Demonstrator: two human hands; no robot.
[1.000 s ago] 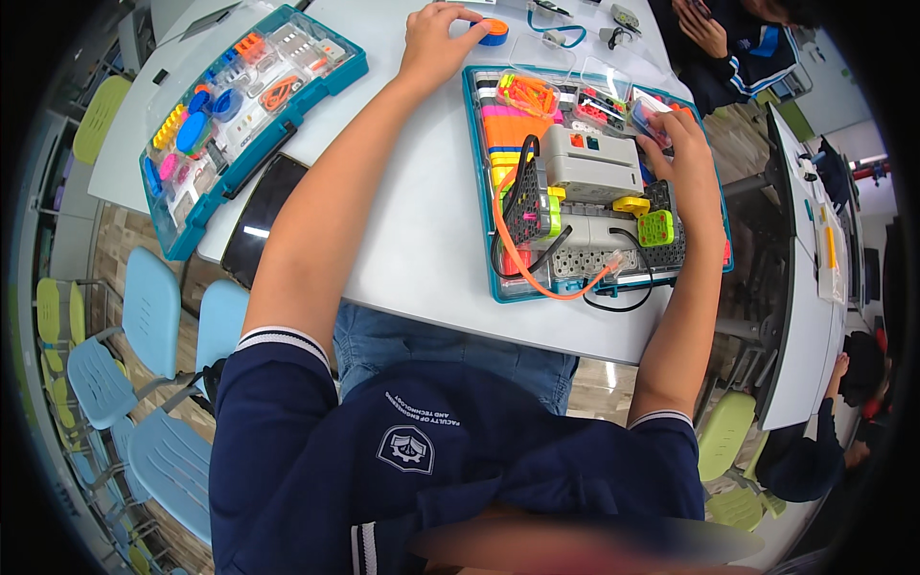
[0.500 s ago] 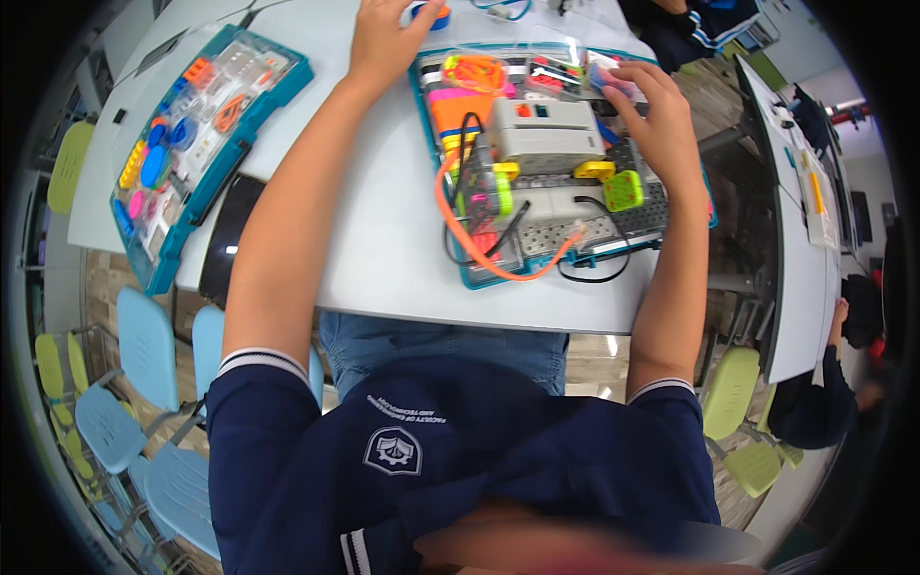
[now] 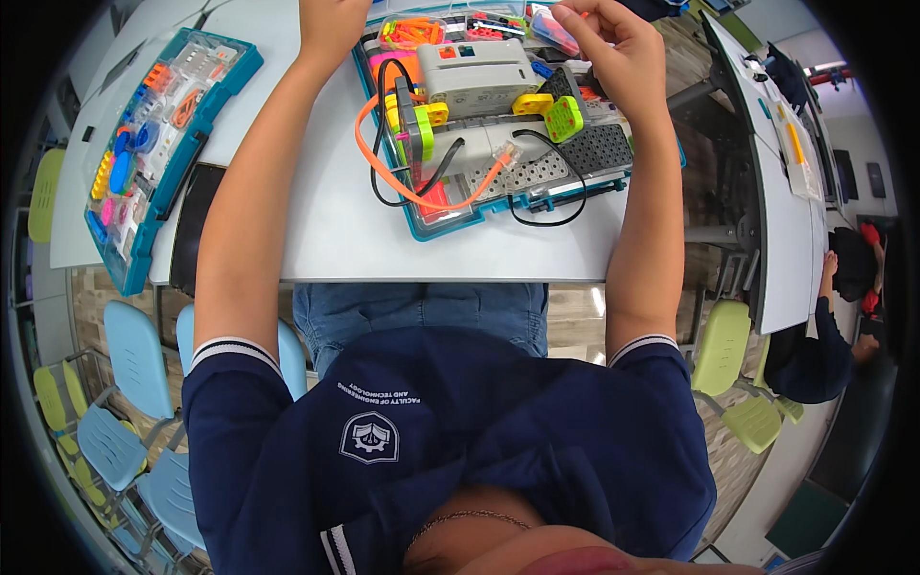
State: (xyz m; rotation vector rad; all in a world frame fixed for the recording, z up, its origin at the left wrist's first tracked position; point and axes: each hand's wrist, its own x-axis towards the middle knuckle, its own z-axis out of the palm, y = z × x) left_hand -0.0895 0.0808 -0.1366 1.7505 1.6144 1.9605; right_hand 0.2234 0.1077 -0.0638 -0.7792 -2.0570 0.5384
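Note:
My right hand [image 3: 623,56] has its thumb and fingers closed on a small clear plastic box [image 3: 556,34] with red and blue bits inside, at the far right corner of a teal-rimmed parts case [image 3: 446,228]. My left hand [image 3: 333,27] is at the upper edge, beyond the case's far left corner, its fingers cut off. On the case rests a grey robot brick [image 3: 479,77] with yellow and lime-green connectors [image 3: 565,119]. An orange cable [image 3: 391,174] and a black cable [image 3: 548,223] loop over its front.
A second teal case [image 3: 158,158] of coloured parts lies at the table's left, beside a black flat device [image 3: 195,230]. Blue chairs [image 3: 139,359] stand at lower left and a green chair [image 3: 724,350] at right. Another person [image 3: 815,359] is beside the far-right table [image 3: 791,259].
The whole scene has shifted up and left in the picture. My left hand's fingers have passed out of view at the upper edge. My right hand remains on the small box.

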